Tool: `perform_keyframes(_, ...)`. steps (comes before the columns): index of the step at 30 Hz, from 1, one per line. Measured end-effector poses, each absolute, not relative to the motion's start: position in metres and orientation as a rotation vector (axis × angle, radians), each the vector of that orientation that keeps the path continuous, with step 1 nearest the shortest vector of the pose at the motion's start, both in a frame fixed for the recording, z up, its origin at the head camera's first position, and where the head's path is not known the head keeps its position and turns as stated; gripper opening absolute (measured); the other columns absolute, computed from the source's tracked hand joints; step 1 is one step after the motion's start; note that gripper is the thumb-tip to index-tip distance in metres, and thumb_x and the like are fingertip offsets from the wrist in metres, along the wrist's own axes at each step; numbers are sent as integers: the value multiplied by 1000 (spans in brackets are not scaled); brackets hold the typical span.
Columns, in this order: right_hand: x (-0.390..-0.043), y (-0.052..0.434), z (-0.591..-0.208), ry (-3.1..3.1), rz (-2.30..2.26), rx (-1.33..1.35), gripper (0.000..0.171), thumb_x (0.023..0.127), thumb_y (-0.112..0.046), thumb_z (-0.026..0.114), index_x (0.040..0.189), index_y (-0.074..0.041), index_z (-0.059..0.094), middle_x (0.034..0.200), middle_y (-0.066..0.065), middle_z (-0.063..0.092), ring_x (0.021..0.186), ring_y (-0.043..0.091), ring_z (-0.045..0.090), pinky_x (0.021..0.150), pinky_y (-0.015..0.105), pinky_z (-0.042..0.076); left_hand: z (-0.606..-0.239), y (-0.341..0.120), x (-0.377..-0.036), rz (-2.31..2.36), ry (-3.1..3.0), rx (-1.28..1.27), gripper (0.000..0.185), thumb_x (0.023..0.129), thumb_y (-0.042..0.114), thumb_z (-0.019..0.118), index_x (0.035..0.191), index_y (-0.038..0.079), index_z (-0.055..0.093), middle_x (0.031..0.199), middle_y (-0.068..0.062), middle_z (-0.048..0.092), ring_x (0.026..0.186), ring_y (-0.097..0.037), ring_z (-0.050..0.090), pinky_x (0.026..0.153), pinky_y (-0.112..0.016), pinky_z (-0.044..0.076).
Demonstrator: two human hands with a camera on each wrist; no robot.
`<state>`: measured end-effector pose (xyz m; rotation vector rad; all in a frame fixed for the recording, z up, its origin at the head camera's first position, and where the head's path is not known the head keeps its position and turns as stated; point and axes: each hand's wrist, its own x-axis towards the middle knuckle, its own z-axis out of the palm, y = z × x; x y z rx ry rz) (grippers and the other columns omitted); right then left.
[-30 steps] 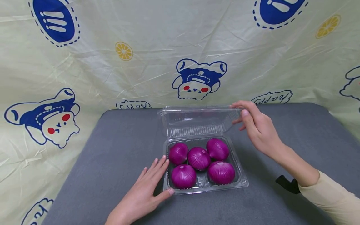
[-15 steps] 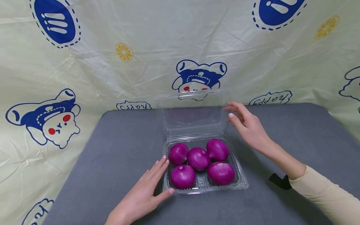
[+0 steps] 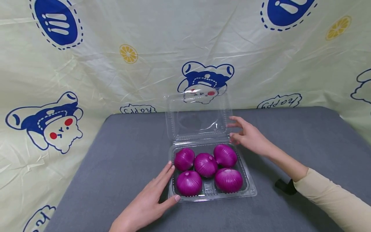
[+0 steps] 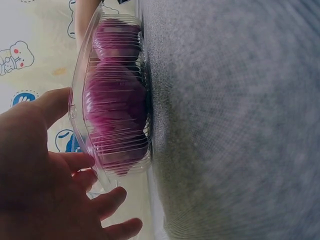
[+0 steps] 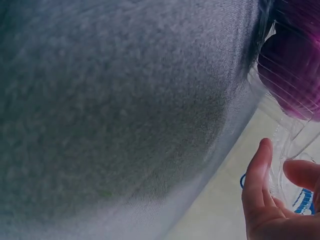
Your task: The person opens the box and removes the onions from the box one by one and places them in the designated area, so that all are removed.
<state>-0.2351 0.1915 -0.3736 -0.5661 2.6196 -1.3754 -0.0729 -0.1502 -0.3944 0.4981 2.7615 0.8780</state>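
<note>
Right hand (image 3: 249,137), fingers apart, should go easy on that clear rectangular plastic lid (image 3: 197,119) beside it while straight-fingered left hand (image 3: 146,201) braces the clear boxy plastic tray (image 3: 208,187).

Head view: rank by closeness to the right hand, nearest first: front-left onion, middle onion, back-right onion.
From the right hand:
1. Back-right onion: in the box's corner nearest that hand.
2. Middle onion: between the other two.
3. Front-left onion: in the opposite corner, beside the left hand.
</note>
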Motion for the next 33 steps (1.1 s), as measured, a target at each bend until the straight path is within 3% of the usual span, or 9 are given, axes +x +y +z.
perform_keyframes(4, -235, 194, -373, 2581, -1338, -549, 59, 91, 0, 53, 144, -3, 26, 124, 23, 54, 79, 22, 65, 65, 36, 54, -394, -150, -72, 883, 2765, 505, 79, 86, 62, 52, 150, 34, 14, 153, 22, 4, 139, -9, 11, 108, -54, 17)
perform_keyframes(11, -233, 201, -377, 2529, -1280, -498, 54, 96, -10, 51, 142, 3, 27, 112, 21, 62, 76, 21, 63, 63, 35, 54, -395, -151, -71, 910, 2768, 530, 78, 86, 61, 51, 149, 34, 15, 153, 20, 5, 139, -10, 11, 108, -53, 18)
perform_keyframes(20, -229, 207, -381, 2503, -1291, -513, 54, 96, -19, 54, 142, -1, 31, 113, 20, 61, 79, 22, 63, 65, 35, 54, -394, -153, -71, 923, 2734, 507, 78, 85, 63, 51, 149, 36, 15, 152, 23, 5, 140, -14, 11, 108, -54, 15)
perform_keyframes(33, -211, 206, -382, 2513, -1299, -541, 49, 99, -13, 45, 143, 0, 27, 116, 21, 60, 80, 20, 63, 65, 36, 53, -392, -158, -72, 961, 2713, 534, 70, 91, 53, 51, 149, 32, 20, 153, 20, 7, 140, -18, 10, 107, -54, 18)
